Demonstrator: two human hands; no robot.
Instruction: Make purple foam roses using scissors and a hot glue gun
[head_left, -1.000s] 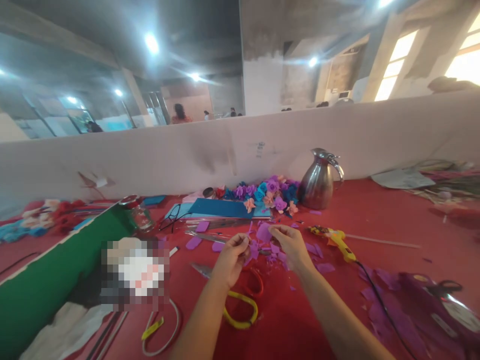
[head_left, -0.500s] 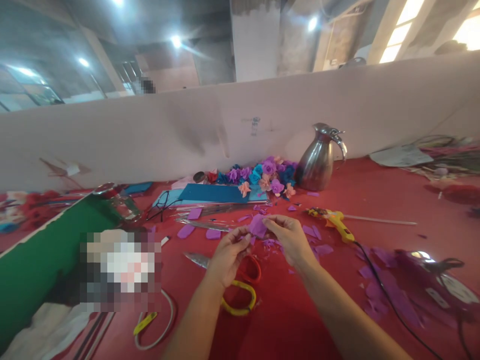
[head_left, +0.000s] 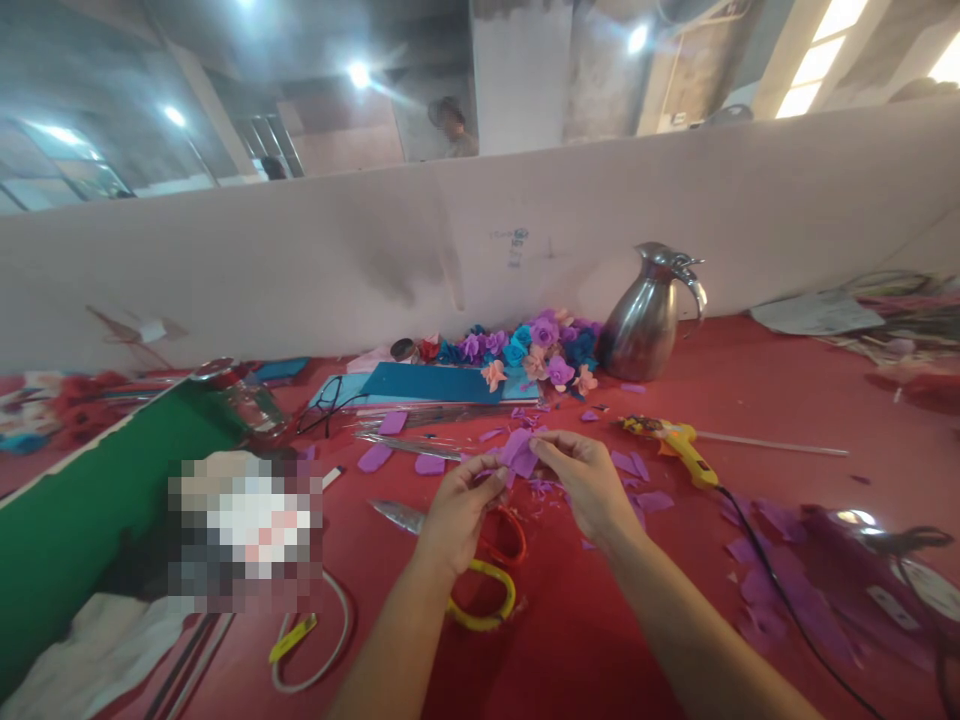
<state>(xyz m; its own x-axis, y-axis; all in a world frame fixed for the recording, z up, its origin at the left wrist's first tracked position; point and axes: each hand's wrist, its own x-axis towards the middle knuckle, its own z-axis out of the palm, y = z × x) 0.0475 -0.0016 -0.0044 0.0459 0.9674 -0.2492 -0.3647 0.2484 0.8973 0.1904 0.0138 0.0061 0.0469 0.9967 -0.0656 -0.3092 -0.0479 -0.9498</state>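
Observation:
Between my two hands, above the red table, is a small purple crepe paper petal [head_left: 519, 453]. My right hand [head_left: 589, 485] pinches its right edge with thumb and forefinger. At the lower left edge of the petal, the thumb and fingertips of my left hand [head_left: 459, 515] are pressed together on it. Scissors [head_left: 480, 598] with one red and one yellow handle loop lie under my left wrist, partly hidden, blades to the left. Cut purple petals [head_left: 376, 458] lie beyond the left hand, and purple scraps [head_left: 628, 464] are scattered near the right.
Paper flowers [head_left: 544, 350] are heaped by the partition, beside a steel jug [head_left: 645, 315]. A yellow glue gun [head_left: 686, 453] with a black cord lies right. Blue sheets [head_left: 427, 382], glasses [head_left: 330, 405] and a green board [head_left: 112, 480] are left. A person stands beyond the partition.
My left fingertips have come up against the petal's lower left edge. The view has shifted slightly, and a person's head now shows beyond the partition.

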